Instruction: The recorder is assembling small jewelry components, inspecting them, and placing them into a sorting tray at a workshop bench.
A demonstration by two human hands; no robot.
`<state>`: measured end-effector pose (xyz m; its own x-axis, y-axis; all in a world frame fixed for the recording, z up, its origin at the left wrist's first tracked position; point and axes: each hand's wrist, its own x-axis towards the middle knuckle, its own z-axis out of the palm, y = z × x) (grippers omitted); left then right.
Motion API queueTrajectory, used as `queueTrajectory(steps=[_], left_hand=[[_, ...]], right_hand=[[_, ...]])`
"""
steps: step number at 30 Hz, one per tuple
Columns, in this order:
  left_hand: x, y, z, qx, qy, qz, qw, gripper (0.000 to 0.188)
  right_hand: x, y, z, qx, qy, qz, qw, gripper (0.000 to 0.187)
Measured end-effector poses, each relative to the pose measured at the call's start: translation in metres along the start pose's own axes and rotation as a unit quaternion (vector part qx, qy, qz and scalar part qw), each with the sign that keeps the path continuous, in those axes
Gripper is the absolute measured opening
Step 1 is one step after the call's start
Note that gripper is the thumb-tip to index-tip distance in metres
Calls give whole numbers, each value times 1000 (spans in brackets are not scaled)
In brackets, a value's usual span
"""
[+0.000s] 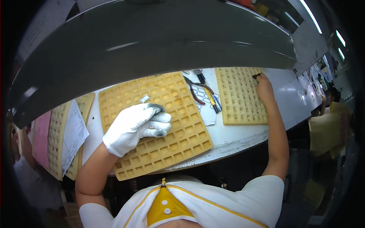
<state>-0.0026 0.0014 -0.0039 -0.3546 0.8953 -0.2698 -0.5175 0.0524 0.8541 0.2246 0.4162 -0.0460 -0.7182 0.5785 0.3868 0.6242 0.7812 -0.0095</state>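
My left hand [138,127], in a white glove with dark-stained fingertips, is curled above a yellow tray of square pockets [182,146]. A tiny coppery glint shows between its fingers, too small to name. Just beyond that hand, a small pale, shiny rectangular piece [145,98] rests on the tray. At the far right corner of a second yellow tray [243,119], my bare right hand [263,85] is closed on a small black object [257,76]; its full shape is hidden. Rows of small metal-looking pieces fill that second tray.
Between the trays lie pliers with dark red handles [198,95] and pen-like tools [211,93]. More trays [57,140], a paper sheet [74,135] and a pink sheet [42,140] stand at the left. A dark panel [159,41] overhangs the table's far side. Other people sit at both sides.
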Motion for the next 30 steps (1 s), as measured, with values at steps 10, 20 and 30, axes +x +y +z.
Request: queueTrajectory(steps=[10, 20, 30], left_hand=[[15, -1, -13, -223, -45, -47, 973, 53], [15, -2, -11, -257, -60, -30, 964, 56], [12, -7, -16, -215, -72, -19, 974, 40]], right_hand=[[2, -109, -49, 6, 89, -58, 994, 23], [-39, -267, -63, 315, 13, -424, 849, 13], [-43, -263, -46, 346, 55, -439, 827, 18]])
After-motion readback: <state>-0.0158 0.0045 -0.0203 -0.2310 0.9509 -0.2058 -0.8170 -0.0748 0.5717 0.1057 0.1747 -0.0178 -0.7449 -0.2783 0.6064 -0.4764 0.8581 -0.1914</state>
